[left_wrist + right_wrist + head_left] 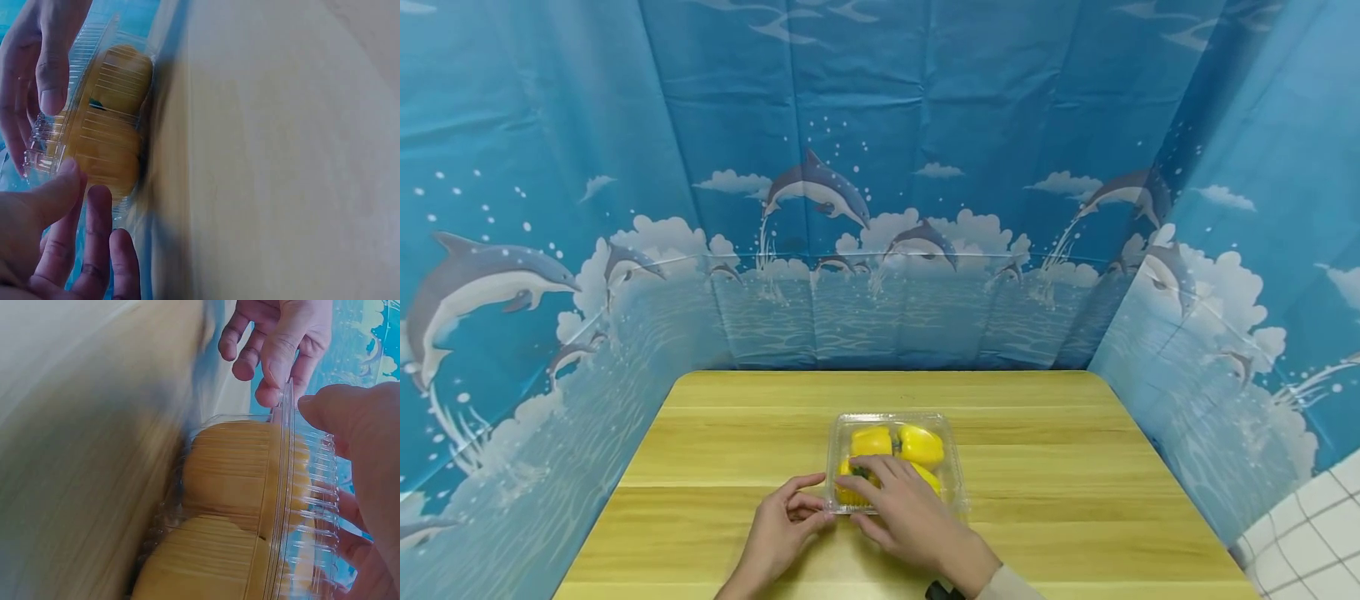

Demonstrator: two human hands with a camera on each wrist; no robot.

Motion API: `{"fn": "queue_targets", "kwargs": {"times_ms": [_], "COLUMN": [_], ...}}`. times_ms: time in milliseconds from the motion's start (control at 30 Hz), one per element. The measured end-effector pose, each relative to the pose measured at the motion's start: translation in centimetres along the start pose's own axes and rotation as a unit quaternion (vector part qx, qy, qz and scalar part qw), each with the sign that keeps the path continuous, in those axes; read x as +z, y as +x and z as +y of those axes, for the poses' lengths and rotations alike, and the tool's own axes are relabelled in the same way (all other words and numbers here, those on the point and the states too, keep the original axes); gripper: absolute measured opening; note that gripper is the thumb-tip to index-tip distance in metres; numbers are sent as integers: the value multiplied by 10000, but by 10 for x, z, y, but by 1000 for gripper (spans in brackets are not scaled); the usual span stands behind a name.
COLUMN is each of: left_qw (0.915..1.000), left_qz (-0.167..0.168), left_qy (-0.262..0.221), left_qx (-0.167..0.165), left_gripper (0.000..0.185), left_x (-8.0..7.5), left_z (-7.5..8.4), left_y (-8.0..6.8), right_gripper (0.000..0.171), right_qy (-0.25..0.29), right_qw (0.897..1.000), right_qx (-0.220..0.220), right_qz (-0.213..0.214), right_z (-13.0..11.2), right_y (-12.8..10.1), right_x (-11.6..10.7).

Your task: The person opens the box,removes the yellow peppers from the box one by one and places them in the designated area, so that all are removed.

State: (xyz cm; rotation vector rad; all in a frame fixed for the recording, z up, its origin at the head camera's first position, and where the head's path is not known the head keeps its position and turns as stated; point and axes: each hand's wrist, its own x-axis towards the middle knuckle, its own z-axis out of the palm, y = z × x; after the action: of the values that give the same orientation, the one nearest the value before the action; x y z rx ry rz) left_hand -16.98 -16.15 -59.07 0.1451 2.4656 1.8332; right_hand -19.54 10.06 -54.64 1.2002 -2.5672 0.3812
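A clear plastic clamshell box point(957, 467) lies flat on the table, its lid down. Inside it are several yellow bell peppers point(921, 445), one showing a green stem. At the near left corner of the box, my left hand point(786, 525) pinches the rim between thumb and forefinger, the other fingers spread loosely. My right hand point(910, 512) lies across the top of the lid with its fingers stretched out. In the right wrist view the right thumb point(331, 412) is at the rim near the left fingertips. The right hand covers part of the near peppers in the head view.
The light wood table point(737, 433) extends around the box on all sides. Blue curtains point(880, 317) printed with dolphins stand behind the table and along both sides. White tiles point(1307, 533) show at the lower right.
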Motion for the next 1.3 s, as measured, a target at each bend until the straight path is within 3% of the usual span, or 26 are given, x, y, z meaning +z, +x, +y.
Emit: {"fn": "queue_targets", "kwargs": {"times_ms": [333, 933, 1300], "left_qw": [9996, 9999, 9992], "left_qz": [-235, -156, -233], "left_qy": [-110, -58, -318], "left_qx": [-71, -21, 0], "left_gripper": [60, 53, 57], "left_x": [-3, 0, -3], "left_z": [-1, -1, -2], "left_y": [-1, 0, -5], "right_gripper": [55, 56, 54], "right_qy": [-254, -287, -258], "right_qw": [9997, 9995, 9995], "right_qx": [-1, -12, -77], "right_qz": [11, 90, 140], "right_z": [3, 6, 5], "right_y": [4, 6, 7], "right_x": [3, 9, 11]}}
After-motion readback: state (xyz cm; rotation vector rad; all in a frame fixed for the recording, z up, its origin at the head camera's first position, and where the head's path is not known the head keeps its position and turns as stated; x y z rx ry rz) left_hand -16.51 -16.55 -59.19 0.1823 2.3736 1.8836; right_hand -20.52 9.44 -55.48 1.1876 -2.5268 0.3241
